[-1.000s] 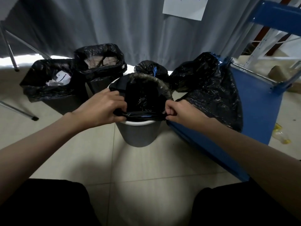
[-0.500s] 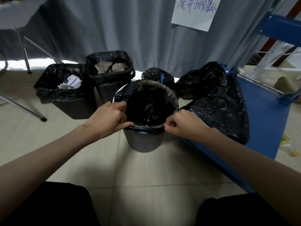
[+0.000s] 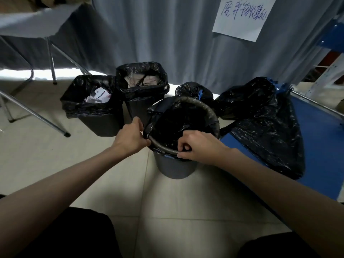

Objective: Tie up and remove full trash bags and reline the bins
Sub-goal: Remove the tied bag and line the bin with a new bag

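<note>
Head view: a round grey bin [image 3: 175, 168] stands on the tiled floor [image 3: 55, 164] in front of the person's knees, with a black liner [image 3: 178, 123] stretched over its rim. The left hand [image 3: 131, 139] grips the liner's folded edge at the bin's left rim, fingers curled round it. The right hand [image 3: 200, 146] pinches the liner at the near rim, thumb outside and fingers hooked over the edge into the bin. A little blue drawstring shows under the rim at the front.

Behind and to the left stand two black square bins, both lined and touching each other: the left bin [image 3: 96, 120] holds white paper scraps, the rear bin [image 3: 142, 84] holds dark rubbish that is hard to make out. Just behind the grey bin sits a small tied bag [image 3: 193, 91] with a blue tie. To the right, a large black bag [image 3: 260, 118] slumps over the edge of a blue cart [image 3: 320, 138], near the grey bin.

A grey curtain [image 3: 167, 34] hangs at the back with a handwritten paper sign [image 3: 243, 17] fixed to it. At far left is a folding worktop [image 3: 33, 21] on metal legs.
</note>
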{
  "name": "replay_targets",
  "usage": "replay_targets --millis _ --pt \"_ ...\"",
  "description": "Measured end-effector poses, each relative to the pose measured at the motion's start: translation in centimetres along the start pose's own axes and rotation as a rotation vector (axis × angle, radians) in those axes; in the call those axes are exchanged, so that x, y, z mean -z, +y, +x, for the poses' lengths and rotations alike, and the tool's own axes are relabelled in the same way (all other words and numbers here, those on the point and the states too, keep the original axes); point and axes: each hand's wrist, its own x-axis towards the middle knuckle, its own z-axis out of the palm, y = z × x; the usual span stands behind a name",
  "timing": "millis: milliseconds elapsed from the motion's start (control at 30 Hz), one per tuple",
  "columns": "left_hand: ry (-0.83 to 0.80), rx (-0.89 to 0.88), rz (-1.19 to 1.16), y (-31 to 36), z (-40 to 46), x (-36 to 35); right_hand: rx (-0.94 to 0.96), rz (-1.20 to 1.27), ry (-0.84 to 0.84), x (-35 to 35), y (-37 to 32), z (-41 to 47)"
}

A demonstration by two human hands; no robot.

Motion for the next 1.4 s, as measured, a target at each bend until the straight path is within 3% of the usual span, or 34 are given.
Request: replay_targets --millis 133,400,533,633,767,867,1033,1200,1300,1400 --pt "0.055 0.102 -0.120 -0.1 0.1 -0.4 0.010 -0.004 -0.026 -0.5 -0.8 0.5" --pt "0.241 -0.123 -0.030 -1.0 0.7 -0.1 0.023 0.047 -0.110 0.2 -0.2 0.7" --pt "0.275 -0.081 -0.063 -0.9 1.6 0.4 0.009 0.062 -0.173 0.4 0.3 0.6" --pt "0.215 0.105 -0.287 -0.9 2.2 0.6 -0.011 0.073 -0.215 0.5 0.6 0.7" --pt "0.001 0.371 -0.740 -1.3 2.5 0.9 -0.045 0.099 -0.289 0.9 1.0 0.8" --pt "-0.164 0.451 -0.861 -1.5 2.1 1.0 -0.069 0.116 -0.328 1.1 1.3 0.8" --pt "-0.268 0.427 -0.703 -1.1 1.2 0.5 -0.089 0.107 -0.372 1.3 1.6 0.6" --pt "-0.061 0.327 -0.638 -0.4 2.2 0.1 -0.074 0.032 -0.392 0.7 2.4 0.2" --pt "0.012 0.150 -0.543 -0.1 3.2 -0.1 -0.055 0.007 -0.381 0.4 3.0 -0.4" --pt "0.023 -0.053 -0.247 0.7 3.8 -0.2 -0.058 -0.008 -0.374 0.5 3.7 -1.3"
